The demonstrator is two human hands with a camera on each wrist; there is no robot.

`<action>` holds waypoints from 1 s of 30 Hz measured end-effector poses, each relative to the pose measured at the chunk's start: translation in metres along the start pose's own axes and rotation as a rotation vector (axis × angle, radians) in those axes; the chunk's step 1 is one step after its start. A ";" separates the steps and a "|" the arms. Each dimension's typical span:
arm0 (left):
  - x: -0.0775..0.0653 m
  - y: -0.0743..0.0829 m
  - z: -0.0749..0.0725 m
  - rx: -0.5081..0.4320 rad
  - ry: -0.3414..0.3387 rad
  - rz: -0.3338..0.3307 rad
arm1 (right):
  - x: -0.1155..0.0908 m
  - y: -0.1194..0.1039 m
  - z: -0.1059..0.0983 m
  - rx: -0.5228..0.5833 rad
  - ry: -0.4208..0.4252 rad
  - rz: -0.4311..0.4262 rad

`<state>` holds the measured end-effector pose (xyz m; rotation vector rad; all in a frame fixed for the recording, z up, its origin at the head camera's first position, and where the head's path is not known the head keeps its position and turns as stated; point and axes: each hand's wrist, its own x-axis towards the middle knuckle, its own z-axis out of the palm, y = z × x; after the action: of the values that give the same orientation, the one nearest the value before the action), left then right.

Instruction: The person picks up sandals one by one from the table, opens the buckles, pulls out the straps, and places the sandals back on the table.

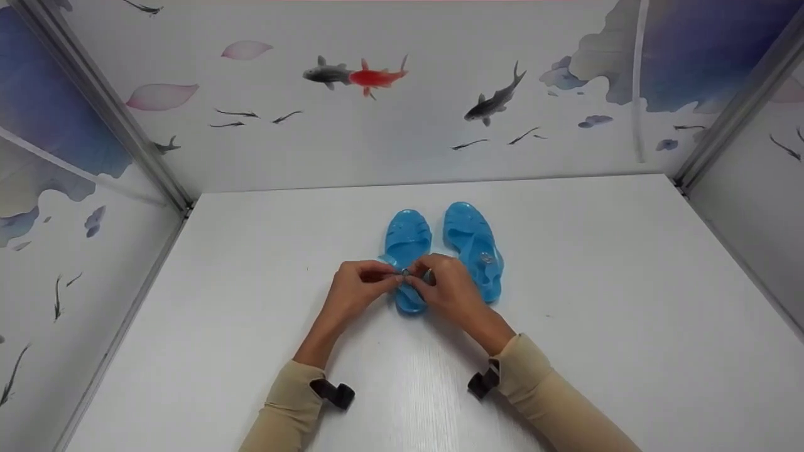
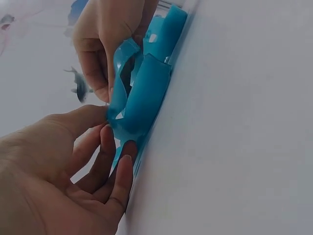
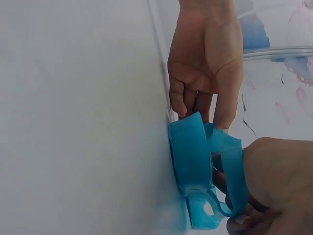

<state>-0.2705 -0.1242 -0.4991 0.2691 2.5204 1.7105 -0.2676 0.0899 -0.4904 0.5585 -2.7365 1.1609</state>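
Two blue jelly sandals lie side by side on the white table, toes pointing away from me. Over the heel half of the left sandal (image 1: 408, 231), both hands meet at a small shiny buckle (image 1: 405, 272). My left hand (image 1: 355, 289) pinches the strap's buckle end from the left between thumb and fingertips. From the right, my right hand (image 1: 449, 285) pinches the same ankle strap (image 3: 234, 176), which arches above the heel. The fingertips hide much of the buckle, so whether it is fastened cannot be told.
The right sandal (image 1: 468, 229) stands just beyond my right hand, its round buckle (image 1: 485, 257) showing on the outer side. White table (image 1: 597, 282) surrounds the pair. Printed panels with fish (image 1: 377, 78) and metal posts (image 1: 741, 94) enclose the back and sides.
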 end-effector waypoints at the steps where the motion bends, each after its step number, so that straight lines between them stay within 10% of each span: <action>1: 0.000 0.000 -0.001 -0.001 -0.006 0.001 | 0.000 0.000 0.000 0.001 0.000 0.004; 13: 0.001 -0.003 0.000 0.003 0.001 -0.006 | 0.001 0.000 0.000 -0.023 -0.015 -0.007; 21: 0.000 -0.003 0.001 0.133 -0.064 0.204 | 0.006 0.018 -0.005 0.067 -0.056 -0.151; 30: -0.001 -0.003 0.001 0.161 -0.047 0.215 | 0.007 0.018 -0.009 0.077 -0.035 -0.197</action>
<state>-0.2698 -0.1246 -0.5023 0.6049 2.6816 1.5455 -0.2810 0.1063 -0.4947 0.8435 -2.6020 1.2213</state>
